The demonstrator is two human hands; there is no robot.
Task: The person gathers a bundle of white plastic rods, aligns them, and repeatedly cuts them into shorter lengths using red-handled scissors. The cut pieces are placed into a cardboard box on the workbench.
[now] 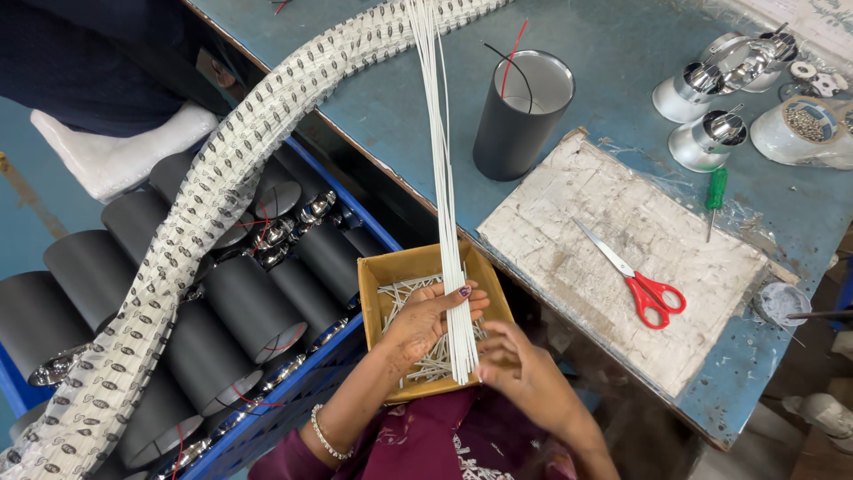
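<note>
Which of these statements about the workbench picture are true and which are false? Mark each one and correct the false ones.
1. Both hands, left and right, hold a bundle of long thin white tubes. True.
2. The red-handled scissors lie inside the small cardboard box. False: they lie on the worn white board; the box holds short white cut pieces.
3. The dark grey open-topped cylinder stands upright on the blue table. True.
4. The green-handled screwdriver is in the right hand. False: it lies on the table near the board's far corner.
</note>
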